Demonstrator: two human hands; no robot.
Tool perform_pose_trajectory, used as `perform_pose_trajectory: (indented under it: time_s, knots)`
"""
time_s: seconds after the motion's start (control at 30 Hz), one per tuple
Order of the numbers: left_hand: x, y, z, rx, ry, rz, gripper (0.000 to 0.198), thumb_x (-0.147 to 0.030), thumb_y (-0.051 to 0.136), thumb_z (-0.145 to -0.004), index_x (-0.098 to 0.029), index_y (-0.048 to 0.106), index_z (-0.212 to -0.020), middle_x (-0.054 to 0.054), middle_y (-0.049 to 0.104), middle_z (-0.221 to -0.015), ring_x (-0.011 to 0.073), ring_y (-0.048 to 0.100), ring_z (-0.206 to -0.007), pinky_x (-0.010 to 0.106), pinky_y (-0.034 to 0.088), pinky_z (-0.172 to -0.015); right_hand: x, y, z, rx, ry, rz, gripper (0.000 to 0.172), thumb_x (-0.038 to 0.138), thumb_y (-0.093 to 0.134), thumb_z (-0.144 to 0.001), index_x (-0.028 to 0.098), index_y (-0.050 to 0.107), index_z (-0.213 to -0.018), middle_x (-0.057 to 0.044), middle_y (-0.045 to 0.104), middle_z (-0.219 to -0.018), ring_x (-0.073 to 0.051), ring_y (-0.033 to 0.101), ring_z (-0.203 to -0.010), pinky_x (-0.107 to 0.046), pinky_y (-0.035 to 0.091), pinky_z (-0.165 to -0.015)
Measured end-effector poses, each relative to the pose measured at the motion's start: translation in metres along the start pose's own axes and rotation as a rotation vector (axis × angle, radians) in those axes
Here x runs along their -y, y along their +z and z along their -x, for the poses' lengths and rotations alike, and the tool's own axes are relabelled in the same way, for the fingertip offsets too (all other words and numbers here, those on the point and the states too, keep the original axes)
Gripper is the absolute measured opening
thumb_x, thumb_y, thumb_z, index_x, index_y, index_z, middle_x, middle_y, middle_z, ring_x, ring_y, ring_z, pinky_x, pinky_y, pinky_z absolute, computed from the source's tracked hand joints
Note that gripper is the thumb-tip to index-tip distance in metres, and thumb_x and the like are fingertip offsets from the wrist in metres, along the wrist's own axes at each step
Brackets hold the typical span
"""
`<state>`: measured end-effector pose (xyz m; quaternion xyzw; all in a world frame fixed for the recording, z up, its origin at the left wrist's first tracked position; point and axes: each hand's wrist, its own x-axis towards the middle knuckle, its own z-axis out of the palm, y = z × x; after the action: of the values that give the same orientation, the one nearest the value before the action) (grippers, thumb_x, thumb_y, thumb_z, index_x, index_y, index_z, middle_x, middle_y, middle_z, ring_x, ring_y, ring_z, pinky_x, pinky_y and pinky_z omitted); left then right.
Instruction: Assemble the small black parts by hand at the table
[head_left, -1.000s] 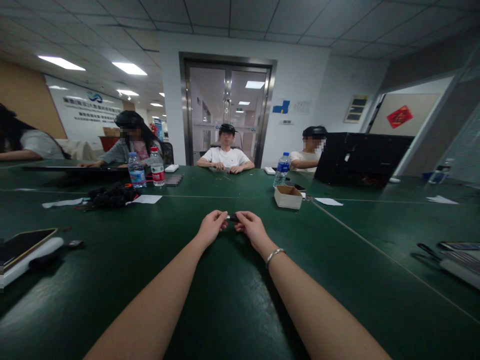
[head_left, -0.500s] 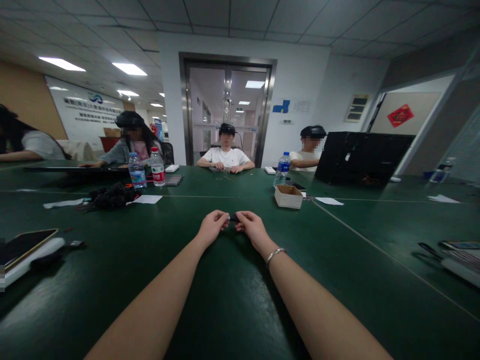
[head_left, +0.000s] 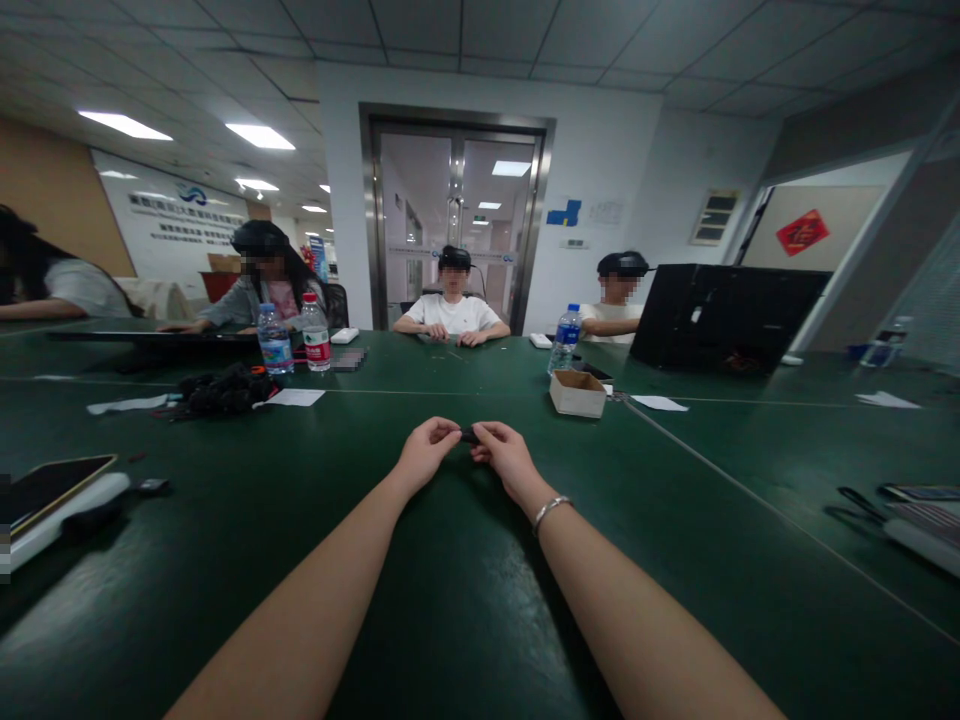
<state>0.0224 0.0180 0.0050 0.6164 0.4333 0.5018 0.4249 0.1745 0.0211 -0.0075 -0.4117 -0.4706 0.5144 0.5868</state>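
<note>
Between my two hands, just above the green table (head_left: 465, 560), is a small, dark, stick-like object (head_left: 468, 435); its kind cannot be made out. My left hand (head_left: 427, 450) pinches its left end between thumb and fingertips, covering that end. On the other end, the thumb and fingers of my right hand (head_left: 504, 452) are closed in the same way. A silver bracelet (head_left: 553, 512) circles my right wrist. Only a short dark middle stretch shows between the fingertips.
An open cardboard box (head_left: 577, 396) sits beyond my right hand, near a water bottle (head_left: 564, 340). Black cables (head_left: 225, 388) and two bottles stand farther left. A phone (head_left: 56, 490) lies at the left edge. Several people sit around the table, near a black monitor (head_left: 727, 315).
My left fingertips have slid slightly right along the small object, covering the silvery end that showed before. My right hand stays nearly still.
</note>
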Motion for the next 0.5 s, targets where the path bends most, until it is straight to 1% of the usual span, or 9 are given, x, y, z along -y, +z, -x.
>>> perform_pose_trajectory:
  time_s: [0.1,0.17,0.27,0.37,0.43,0.5]
  knots:
    - [-0.002,-0.001,0.001,0.004,0.053,0.017,0.022,-0.029,0.068,-0.066,-0.017,0.061,-0.083,0.005,0.064,-0.088,0.0164,0.06,-0.087,0.03,0.045,-0.083,0.001,0.0,0.001,0.006,-0.004,-0.003,0.032,0.036,0.074,-0.064,0.014,0.063,-0.083,0.0,0.062,-0.062,-0.009,0.058,-0.053,-0.021,0.049,-0.052]
    - [0.0,-0.001,0.0,-0.002,0.046,0.031,0.024,-0.027,0.069,-0.066,-0.017,0.061,-0.086,0.005,0.064,-0.09,0.0164,0.06,-0.088,0.029,0.046,-0.082,0.002,0.001,0.001,0.006,-0.001,0.0,0.031,0.036,0.074,-0.064,0.013,0.063,-0.082,0.0,0.062,-0.061,-0.009,0.057,-0.052,-0.02,0.048,-0.051]
    - [0.006,0.0,-0.005,-0.053,-0.061,0.095,0.029,-0.036,0.066,-0.069,-0.016,0.06,-0.089,0.005,0.064,-0.084,0.0149,0.061,-0.075,0.027,0.046,-0.068,0.002,0.001,0.001,-0.01,0.01,0.003,0.028,0.035,0.073,-0.065,0.014,0.063,-0.081,-0.001,0.063,-0.061,-0.009,0.058,-0.051,-0.021,0.049,-0.05]
    - [0.01,0.001,-0.01,-0.093,-0.179,0.179,0.036,-0.049,0.059,-0.073,-0.015,0.058,-0.083,0.004,0.062,-0.074,0.0121,0.059,-0.061,0.023,0.042,-0.056,0.001,0.001,0.0,-0.018,0.016,-0.003,0.027,0.034,0.073,-0.066,0.014,0.063,-0.081,-0.001,0.063,-0.061,-0.009,0.058,-0.05,-0.021,0.049,-0.05]
    - [0.01,0.001,-0.01,-0.084,-0.193,0.174,0.038,-0.052,0.057,-0.073,-0.014,0.057,-0.079,0.003,0.061,-0.068,0.0111,0.057,-0.056,0.022,0.04,-0.053,0.001,0.002,-0.001,-0.016,0.015,-0.004,0.027,0.033,0.073,-0.066,0.014,0.063,-0.081,-0.001,0.063,-0.061,-0.009,0.058,-0.05,-0.021,0.049,-0.05]
    - [0.008,0.0,-0.009,-0.074,-0.172,0.13,0.037,-0.051,0.059,-0.072,-0.014,0.058,-0.076,0.002,0.059,-0.064,0.0108,0.056,-0.056,0.022,0.039,-0.052,0.001,0.002,0.0,-0.013,0.013,-0.001,0.026,0.033,0.073,-0.066,0.014,0.063,-0.082,-0.001,0.064,-0.062,-0.009,0.059,-0.051,-0.021,0.049,-0.05]
